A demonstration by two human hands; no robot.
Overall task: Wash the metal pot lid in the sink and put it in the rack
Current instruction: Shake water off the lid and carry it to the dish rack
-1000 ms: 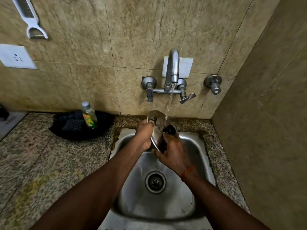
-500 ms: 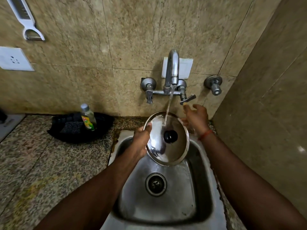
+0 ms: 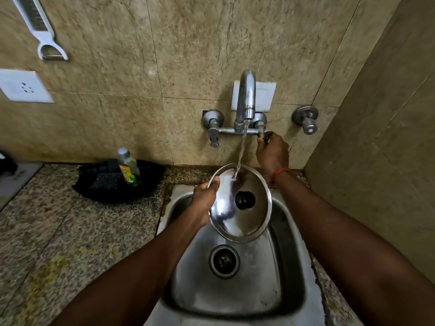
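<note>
A round metal pot lid [image 3: 244,222] with a black knob [image 3: 245,200] is held tilted over the steel sink [image 3: 237,285]. My left hand [image 3: 204,203] grips its left rim. Water runs from the chrome tap [image 3: 246,100] onto the lid's upper part. My right hand [image 3: 273,151] is up at the wall, fingers closed around the tap's right lever handle [image 3: 264,135]. No rack is in view.
A dish soap bottle [image 3: 128,167] stands in a black tray with a scrub pad [image 3: 106,182] on the granite counter [image 3: 58,236]. A peeler [image 3: 44,31] and a socket [image 3: 22,87] are on the tiled wall. A side wall [image 3: 381,149] closes the right.
My right hand let go of the lid, rose to the tap and closed on the right lever. The lid turned to face up, held by the left hand alone.
</note>
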